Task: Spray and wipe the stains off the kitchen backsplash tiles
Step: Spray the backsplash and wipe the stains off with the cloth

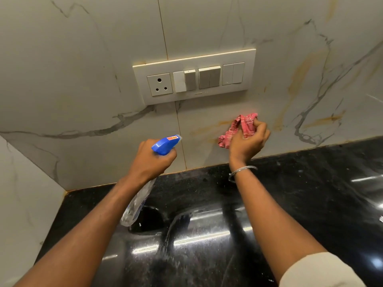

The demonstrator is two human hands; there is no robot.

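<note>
Your left hand (152, 160): fingers clenched round the neck of the spray bottle (165, 145), blue nozzle aimed at the backsplash tiles (83, 79), clear body hanging down over the black counter (310, 193). Switch plate (194, 76): mounted on the tiles above and between your hands. Your right hand (248, 141): fingers bunched around the pink cloth (238, 128), pressing it against the tile just beside an orange-brown stain (209, 126). Further streaks (298, 77): on the tile to the right.

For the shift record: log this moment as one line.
left hand: holds spray bottle, nozzle toward tiles | right hand: presses pink cloth on backsplash below switch panel | orange stains: remain
</note>
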